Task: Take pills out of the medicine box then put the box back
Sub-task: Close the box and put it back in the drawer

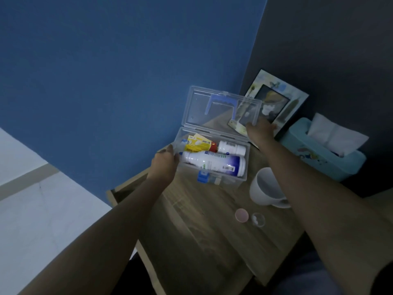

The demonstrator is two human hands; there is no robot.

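A clear plastic medicine box (242, 177) stands on the wooden table with its lid (195, 103) swung up and a blue handle on the lid. Inside lie a large white and blue bottle (214, 163), a smaller white bottle (231, 147) and a yellow packet (196, 143). My left hand (163, 165) grips the box's left end. My right hand (260, 129) holds the lid's right edge. A small clear cup with white pills (258, 219) and a pink cap (241, 215) sit on the table nearer to me.
A white mug (265, 188) stands right of the box. A teal tissue box (323, 154) and a leaning picture frame (276, 99) are at the back right against the dark wall. The blue wall is behind the box. The table's left edge (127, 184) drops to pale floor.
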